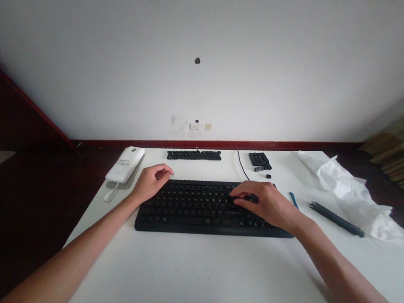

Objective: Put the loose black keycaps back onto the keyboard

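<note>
A black keyboard (185, 214) lies on the white table (185, 269), turned slightly. My left hand (153, 180) rests at its far left corner, with the fingers loosely curled in and nothing visible in them. Over the right part of the keyboard is my right hand (261, 200). Its thumb and fingertips come close together at the keys, and whatever they hold, if anything, is too small to make out. This hand and forearm hide part of the keyboard's right side. Behind the keyboard lie a strip of loose black keycaps (194, 155) and a block of keycaps (260, 160).
A white power bank (125, 166) with a short cable lies at the left edge. Small black pieces (268, 176) and a black cable (242, 164) lie at the back. To the right are a blue tool (293, 200), a dark bar (335, 219) and crumpled white wrapping (354, 193).
</note>
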Demonstrator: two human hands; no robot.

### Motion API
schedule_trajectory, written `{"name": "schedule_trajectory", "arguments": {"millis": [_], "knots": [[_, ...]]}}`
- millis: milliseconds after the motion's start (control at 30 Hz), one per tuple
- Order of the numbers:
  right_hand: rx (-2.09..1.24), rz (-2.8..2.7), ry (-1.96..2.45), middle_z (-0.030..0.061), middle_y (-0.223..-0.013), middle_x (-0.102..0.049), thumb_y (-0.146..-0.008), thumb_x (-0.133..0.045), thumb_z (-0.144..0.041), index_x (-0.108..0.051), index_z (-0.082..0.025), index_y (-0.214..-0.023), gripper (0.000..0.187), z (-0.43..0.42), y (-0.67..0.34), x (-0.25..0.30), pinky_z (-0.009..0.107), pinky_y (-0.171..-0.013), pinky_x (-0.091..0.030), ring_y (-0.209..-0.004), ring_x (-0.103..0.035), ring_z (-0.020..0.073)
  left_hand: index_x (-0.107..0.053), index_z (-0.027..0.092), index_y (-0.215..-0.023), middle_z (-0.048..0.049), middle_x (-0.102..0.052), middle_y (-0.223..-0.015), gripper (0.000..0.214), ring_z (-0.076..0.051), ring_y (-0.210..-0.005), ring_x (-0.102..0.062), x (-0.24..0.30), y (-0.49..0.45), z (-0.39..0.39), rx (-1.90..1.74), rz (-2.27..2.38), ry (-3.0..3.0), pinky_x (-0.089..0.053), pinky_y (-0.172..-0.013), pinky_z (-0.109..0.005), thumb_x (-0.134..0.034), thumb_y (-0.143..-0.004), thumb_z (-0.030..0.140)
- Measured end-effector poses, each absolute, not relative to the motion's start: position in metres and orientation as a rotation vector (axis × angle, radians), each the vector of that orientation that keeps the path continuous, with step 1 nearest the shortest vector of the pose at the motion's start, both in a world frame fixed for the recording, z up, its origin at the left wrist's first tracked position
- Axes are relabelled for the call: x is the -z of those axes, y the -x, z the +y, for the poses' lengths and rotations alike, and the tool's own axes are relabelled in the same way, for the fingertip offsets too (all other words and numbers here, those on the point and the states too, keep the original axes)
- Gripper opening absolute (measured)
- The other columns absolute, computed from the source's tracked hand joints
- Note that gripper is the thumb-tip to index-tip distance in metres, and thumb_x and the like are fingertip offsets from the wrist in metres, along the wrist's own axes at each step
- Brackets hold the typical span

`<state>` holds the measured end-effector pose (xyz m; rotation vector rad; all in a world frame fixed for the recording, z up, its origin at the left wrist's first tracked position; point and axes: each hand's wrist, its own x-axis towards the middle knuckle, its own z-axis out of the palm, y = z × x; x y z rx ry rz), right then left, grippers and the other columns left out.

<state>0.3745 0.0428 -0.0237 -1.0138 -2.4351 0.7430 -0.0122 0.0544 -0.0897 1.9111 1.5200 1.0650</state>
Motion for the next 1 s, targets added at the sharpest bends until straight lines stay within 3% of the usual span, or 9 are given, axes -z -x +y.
{"name": "schedule_trajectory", "arguments": {"millis": [433,733,1000], "knots": [[-0.557,-2.363,1.173,0.0049,-0.116,-0.077,-0.102,-0.061,-0.038,-0.074,-0.028,-0.117,0.023,-0.027,-0.399,0.063,0.039,-0.094,-0.062,-0.106,-0.074,0.0238,-0.076,0.021,-0.089,-0.0024,-0.077,-0.089,0.016,-0.018,-0.079,-0.068,0.091,0.012,0.054,-1.089,1.482,-1.9,-0.051,-0.074,-0.028,-0.06,-0.09,0.026],[-0.41,-2.43,1.102,0.0063,-0.112,-0.077,-0.104,-0.057,-0.031,-0.074,-0.026,-0.115,0.021,-0.026,-0.394,0.062,0.04,-0.092,-0.063,-0.102,-0.074,0.024,-0.076,0.021,-0.088,-0.002,-0.076,-0.085,0.016,-0.017,-0.077,-0.067,0.092,0.013,0.054,-1.104,1.47,-1.891,-0.051,-0.072,-0.027,-0.06,-0.089,0.025],[-0.24,-2.593,0.999,0.0069,-0.106,-0.076,-0.106,-0.05,-0.021,-0.073,-0.021,-0.109,0.023,-0.031,-0.384,0.048,0.035,-0.083,-0.063,-0.096,-0.073,0.0213,-0.076,0.02,-0.089,-0.0021,-0.076,-0.087,0.016,-0.016,-0.077,-0.067,0.089,0.012,0.054,-1.089,1.486,-1.899,-0.05,-0.073,-0.027,-0.06,-0.089,0.026]]}}
